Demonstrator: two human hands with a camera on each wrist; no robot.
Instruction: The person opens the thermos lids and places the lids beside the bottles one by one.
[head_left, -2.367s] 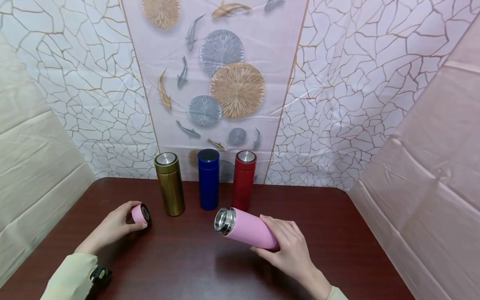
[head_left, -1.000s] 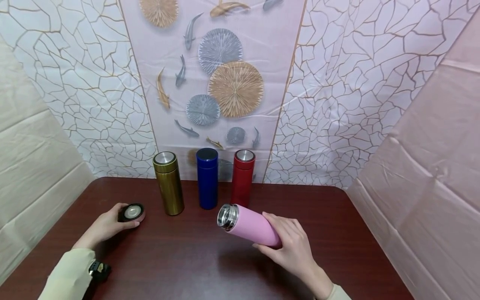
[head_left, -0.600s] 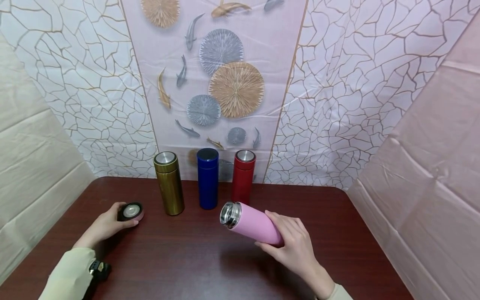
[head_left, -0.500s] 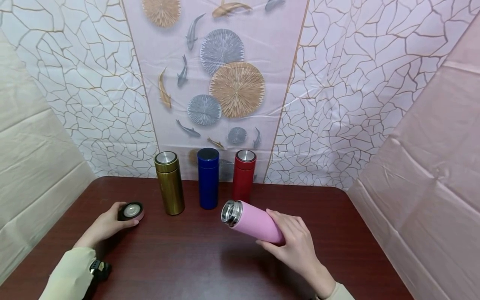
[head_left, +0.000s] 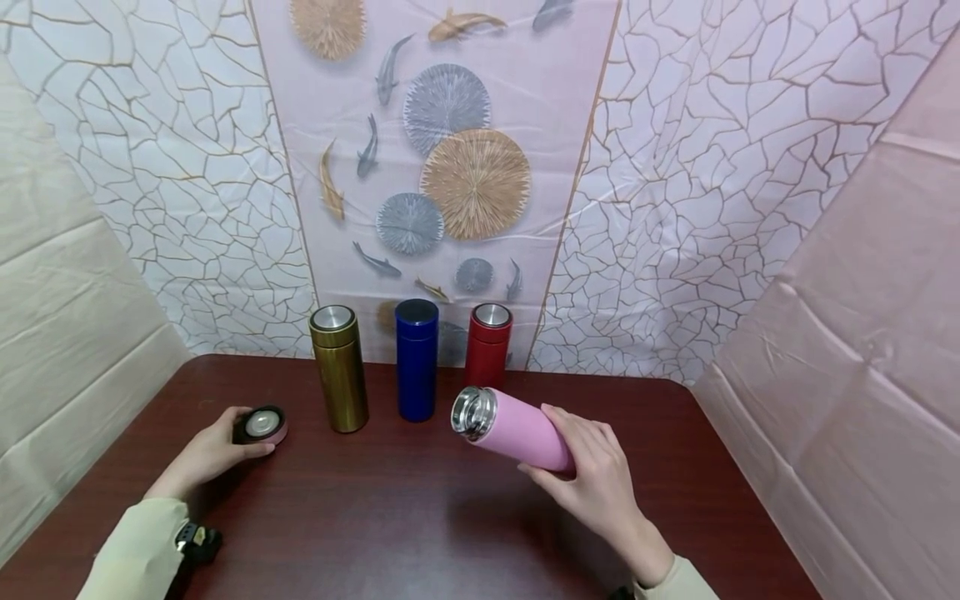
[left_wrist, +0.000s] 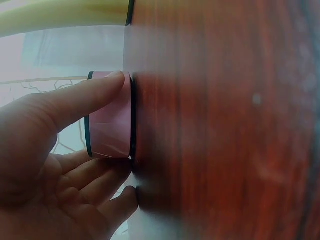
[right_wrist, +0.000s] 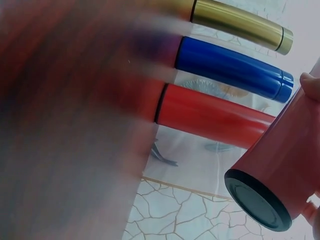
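Pinching a pink cap (head_left: 280, 432) with the left hand (head_left: 213, 454), between the thumb on the near side and the bent fingers behind. Set down on the surface (head_left: 390, 525), upturned to show a silver disc inside a dark ring, nearer the left edge than the right and a little forward of the gold bottle (head_left: 341, 375). In the left wrist view, seen side-on, with a dark rim against the surface and fingertips reaching down beside it.

Gripping an uncapped pink bottle (head_left: 525, 429) with the right hand (head_left: 592, 479), fingers curled over the far side and thumb along the near side, close to the base. Held up off the surface, right of its middle, tilted with the bare steel mouth higher and toward the left. Overlapping the lower part of the red bottle (head_left: 488, 350) in the head view; perhaps apart from it, though hard to judge from these angles. Cut off at the frame's edge in the right wrist view, but with the dark round base plainly clear of the surface.

Lined up near the back edge, upright and apart: from the left, the gold bottle, the blue bottle (head_left: 417, 367) and the red bottle, all capped. Hung behind the back edge, a patterned cloth (head_left: 442, 275) with fish and round motifs.
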